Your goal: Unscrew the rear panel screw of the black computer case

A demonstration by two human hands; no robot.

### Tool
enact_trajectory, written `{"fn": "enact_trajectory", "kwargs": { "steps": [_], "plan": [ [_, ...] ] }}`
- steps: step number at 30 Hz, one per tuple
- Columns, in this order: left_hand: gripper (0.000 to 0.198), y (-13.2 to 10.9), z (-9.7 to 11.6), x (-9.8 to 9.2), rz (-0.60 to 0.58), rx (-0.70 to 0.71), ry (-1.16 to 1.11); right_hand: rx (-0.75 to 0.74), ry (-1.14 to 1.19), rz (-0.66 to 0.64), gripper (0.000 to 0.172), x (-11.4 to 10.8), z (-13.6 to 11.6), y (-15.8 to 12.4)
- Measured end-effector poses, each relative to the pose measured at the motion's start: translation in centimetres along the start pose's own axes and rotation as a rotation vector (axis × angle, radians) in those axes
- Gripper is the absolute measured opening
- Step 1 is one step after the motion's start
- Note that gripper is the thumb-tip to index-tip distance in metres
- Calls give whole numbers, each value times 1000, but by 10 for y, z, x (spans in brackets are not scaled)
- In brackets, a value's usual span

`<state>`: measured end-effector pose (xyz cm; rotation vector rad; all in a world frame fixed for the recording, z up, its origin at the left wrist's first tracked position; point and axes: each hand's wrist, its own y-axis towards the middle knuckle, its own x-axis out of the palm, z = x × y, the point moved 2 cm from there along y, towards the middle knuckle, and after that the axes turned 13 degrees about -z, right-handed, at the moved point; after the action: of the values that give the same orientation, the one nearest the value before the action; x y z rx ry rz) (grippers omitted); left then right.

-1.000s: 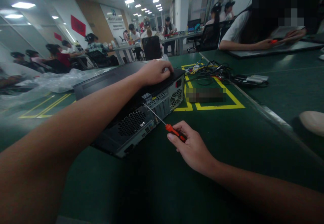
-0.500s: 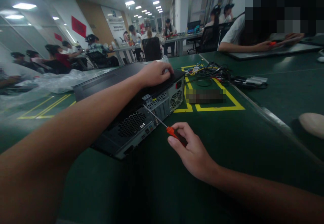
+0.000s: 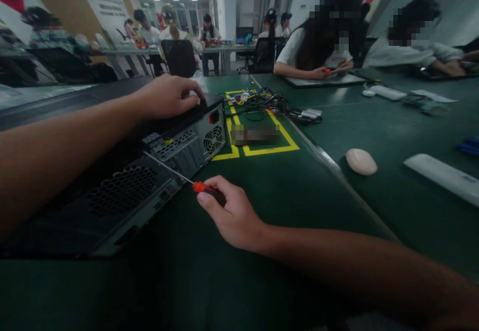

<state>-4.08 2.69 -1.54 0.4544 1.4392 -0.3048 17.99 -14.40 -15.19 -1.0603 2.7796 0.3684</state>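
A black desktop computer case (image 3: 123, 191) lies on its side on the green table (image 3: 262, 271), its rear panel with fan grille facing me. My left hand (image 3: 168, 96) rests palm down on the case's top far corner, fingers curled over the edge. My right hand (image 3: 230, 214) is closed around the red and black handle of a screwdriver (image 3: 187, 179). Its thin shaft points up and left, with the tip against the rear panel near the top edge.
A tangle of cables (image 3: 267, 102) lies inside a yellow taped rectangle (image 3: 288, 139) behind the case. A white mouse (image 3: 361, 161) and white keyboard (image 3: 441, 175) sit to the right. Other people work at the far side and at neighbouring tables.
My view has swung to the right, so the case now sits further left and closer. Both hands keep their hold; the screwdriver tip stays at the rear panel.
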Motion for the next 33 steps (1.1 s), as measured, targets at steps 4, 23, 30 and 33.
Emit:
{"fn": "enact_trajectory", "kwargs": {
  "steps": [4, 23, 30, 33],
  "plan": [
    [44, 1, -1, 0, -5, -26, 33, 5, 37, -34, 20, 1, -1, 0],
    [54, -3, 20, -7, -124, -176, 106, 13, 23, 2, 21, 0, 1, 0],
    [56, -3, 22, -9, -128, -150, 115, -27, -9, 13, 20, 0, 1, 0],
    [56, -3, 21, -8, -123, -151, 109, -46, -22, 8, 21, -1, 1, 1]
  ]
}}
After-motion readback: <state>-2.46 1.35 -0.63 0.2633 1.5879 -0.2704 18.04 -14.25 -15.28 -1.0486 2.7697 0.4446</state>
